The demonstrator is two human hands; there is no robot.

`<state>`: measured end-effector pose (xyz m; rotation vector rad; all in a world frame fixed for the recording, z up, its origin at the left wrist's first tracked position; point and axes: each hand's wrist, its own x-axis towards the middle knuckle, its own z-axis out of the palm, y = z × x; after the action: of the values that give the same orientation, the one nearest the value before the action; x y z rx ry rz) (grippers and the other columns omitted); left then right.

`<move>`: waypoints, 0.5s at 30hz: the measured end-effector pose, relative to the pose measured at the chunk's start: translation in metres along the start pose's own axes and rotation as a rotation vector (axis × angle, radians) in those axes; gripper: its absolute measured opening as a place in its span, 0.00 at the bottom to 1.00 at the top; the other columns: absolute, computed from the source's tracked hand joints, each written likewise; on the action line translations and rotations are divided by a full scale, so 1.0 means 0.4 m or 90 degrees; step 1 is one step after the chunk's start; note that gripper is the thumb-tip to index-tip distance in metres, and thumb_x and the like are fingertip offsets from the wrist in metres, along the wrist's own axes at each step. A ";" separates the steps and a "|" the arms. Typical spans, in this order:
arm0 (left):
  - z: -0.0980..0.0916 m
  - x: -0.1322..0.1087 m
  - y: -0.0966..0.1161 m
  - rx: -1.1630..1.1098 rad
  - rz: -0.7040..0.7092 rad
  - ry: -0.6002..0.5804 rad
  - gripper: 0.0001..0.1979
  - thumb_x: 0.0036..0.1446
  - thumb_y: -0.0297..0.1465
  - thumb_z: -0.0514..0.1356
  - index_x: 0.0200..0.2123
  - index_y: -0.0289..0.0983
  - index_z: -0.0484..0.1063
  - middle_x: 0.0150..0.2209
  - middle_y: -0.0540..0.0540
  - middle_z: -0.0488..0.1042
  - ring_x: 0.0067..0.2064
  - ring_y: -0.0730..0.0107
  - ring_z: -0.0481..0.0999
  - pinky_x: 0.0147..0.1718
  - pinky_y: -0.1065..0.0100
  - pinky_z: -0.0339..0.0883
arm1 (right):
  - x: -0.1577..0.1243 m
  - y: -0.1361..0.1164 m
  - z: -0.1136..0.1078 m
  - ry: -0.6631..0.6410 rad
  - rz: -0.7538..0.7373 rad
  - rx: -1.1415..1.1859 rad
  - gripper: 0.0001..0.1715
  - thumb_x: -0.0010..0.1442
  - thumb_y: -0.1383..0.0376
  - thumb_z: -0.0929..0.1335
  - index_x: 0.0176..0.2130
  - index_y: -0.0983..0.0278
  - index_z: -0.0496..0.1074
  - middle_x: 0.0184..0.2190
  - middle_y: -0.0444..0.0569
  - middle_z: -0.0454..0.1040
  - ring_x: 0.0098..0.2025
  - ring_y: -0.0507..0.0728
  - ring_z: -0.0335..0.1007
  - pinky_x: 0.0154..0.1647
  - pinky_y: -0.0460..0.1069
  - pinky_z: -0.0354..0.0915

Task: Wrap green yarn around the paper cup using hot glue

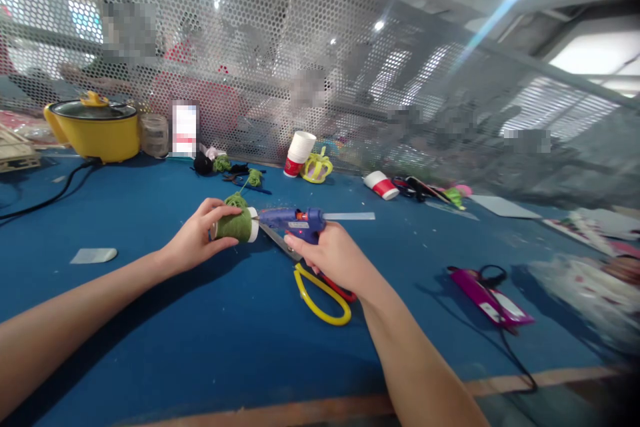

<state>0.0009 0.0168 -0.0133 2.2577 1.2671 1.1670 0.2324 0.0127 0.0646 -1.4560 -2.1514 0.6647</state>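
My left hand (197,240) is closed round a paper cup wrapped in green yarn (236,225), held on its side just above the blue table (150,320). My right hand (334,255) grips a blue hot glue gun (295,220), its nozzle touching the cup's rim end. A clear glue stick (350,216) sticks out of the gun's back. A loose strand of green yarn runs up from the cup. Scissors with yellow handles (320,293) lie on the table under my right hand.
A yellow electric pot (93,127) and a glass jar (154,135) stand at the back left before a perforated metal screen. Paper cups (300,153) (381,184), a yellow crown shape (317,167), yarn scraps (235,170), a magenta package with a cord (490,297) and a white scrap (94,255) lie about.
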 end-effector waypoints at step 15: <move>0.010 -0.008 0.000 0.082 0.123 -0.004 0.19 0.54 0.30 0.58 0.50 0.41 0.61 0.47 0.42 0.59 0.49 0.59 0.64 0.47 0.56 0.64 | 0.008 0.008 0.001 -0.019 0.037 0.034 0.13 0.52 0.58 0.64 0.23 0.64 0.64 0.13 0.41 0.64 0.13 0.49 0.59 0.17 0.44 0.58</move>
<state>0.0030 0.0145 -0.0174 2.5232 1.1741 1.1723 0.2333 0.0168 0.0627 -1.4949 -2.1039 0.7646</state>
